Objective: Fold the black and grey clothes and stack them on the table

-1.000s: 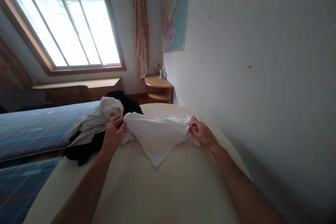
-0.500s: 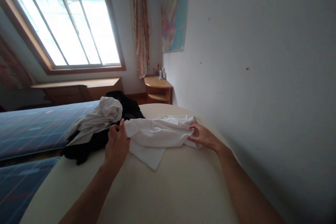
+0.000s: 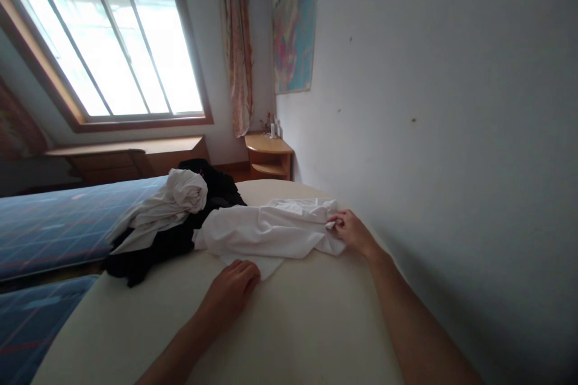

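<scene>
A white garment (image 3: pixel 262 231), rumpled and folded over itself, lies across the cream-covered surface. Its exact kind cannot be made out. My right hand (image 3: pixel 354 231) pinches a bit of the cloth at the garment's right end. At the near edge my left hand (image 3: pixel 235 283) has its fingers curled down over the corner of the lower flap, hiding the tip of that corner. A pile of black clothing (image 3: pixel 167 243) with a crumpled light grey garment (image 3: pixel 185 189) on top lies left of the white one, touching its left end.
The cream surface (image 3: pixel 298 319) has a rounded edge and reaches the white wall (image 3: pixel 428 192) on the right. Blue plaid mattresses (image 3: pixel 54 228) lie to the left. Behind are a wooden corner stand (image 3: pixel 270 144) with small items, a desk (image 3: pixel 171 144) and a window.
My left hand has left the garment's upper left end and come down toward me to the flap's corner. My right hand stays at the right end, now pinching the cloth more tightly.
</scene>
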Motion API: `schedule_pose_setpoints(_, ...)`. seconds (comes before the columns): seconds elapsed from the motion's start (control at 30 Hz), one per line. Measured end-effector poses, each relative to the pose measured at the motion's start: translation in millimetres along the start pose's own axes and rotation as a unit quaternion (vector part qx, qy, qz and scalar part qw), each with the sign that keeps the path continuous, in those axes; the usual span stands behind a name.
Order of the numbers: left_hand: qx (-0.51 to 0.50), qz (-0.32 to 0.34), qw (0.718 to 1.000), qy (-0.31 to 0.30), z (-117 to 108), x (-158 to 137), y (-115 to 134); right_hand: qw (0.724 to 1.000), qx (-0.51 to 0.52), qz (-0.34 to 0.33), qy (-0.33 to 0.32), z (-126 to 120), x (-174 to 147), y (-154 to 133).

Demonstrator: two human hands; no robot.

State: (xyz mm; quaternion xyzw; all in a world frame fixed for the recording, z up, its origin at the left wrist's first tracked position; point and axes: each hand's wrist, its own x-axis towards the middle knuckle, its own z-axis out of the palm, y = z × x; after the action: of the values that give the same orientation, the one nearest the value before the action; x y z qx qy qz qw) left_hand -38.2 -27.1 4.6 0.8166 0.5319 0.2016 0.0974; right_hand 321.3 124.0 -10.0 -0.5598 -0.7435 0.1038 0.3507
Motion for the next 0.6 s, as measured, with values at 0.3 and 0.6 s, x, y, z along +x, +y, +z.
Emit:
schedule_pose_setpoints(0.3, -0.162, -0.257, 0.909, 0.284, -44.5, -5.8, -81.1, 0.961, 0.092, 0.133, 0.224, -15.2, 8.2, 9.6)
schedule_pose_setpoints(0.6, -0.051, -0.203, 0.953, 0.218, -54.7, -11.7, -87.7, 0.917, 0.172, 0.205, 0.295, -23.2, 5.5, 21.1)
